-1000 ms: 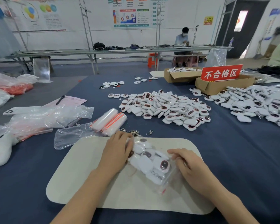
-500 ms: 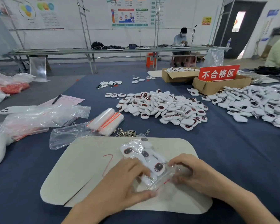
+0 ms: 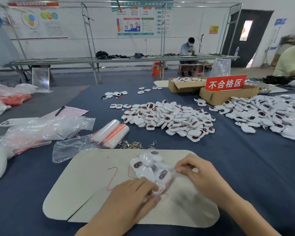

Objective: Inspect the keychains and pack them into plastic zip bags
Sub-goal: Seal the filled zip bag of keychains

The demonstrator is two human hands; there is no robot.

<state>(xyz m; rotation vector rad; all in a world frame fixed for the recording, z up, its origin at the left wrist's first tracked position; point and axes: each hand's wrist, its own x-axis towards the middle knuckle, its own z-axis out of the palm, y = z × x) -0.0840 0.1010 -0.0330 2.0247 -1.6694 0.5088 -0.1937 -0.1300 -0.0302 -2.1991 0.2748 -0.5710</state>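
Blue table (image 3: 245,167), beige mat (image 3: 85,184) at the near edge, centre. Bare cloth runs from the mat's right side to the table's right edge, plus a bare strip between the mat and the main pile (image 3: 169,118) mid-table. Left side is crowded: bag roll (image 3: 111,133) and loose plastic just off the mat's far-left corner, clasps (image 3: 133,145) just beside its far edge. Second pile (image 3: 266,113) and boxes (image 3: 228,96) sit toward the far-right corner.

Bag (image 3: 153,169) lies on the mat, centre-right: clear plastic, red strip at the near end, several white keychains (image 3: 138,165) with dark red ovals inside.

Left hand (image 3: 133,196) is palm down at the bag's near end, fingers curled, pinching the plastic. Right hand (image 3: 199,174) is at the bag's right edge, fingertips pinching it.
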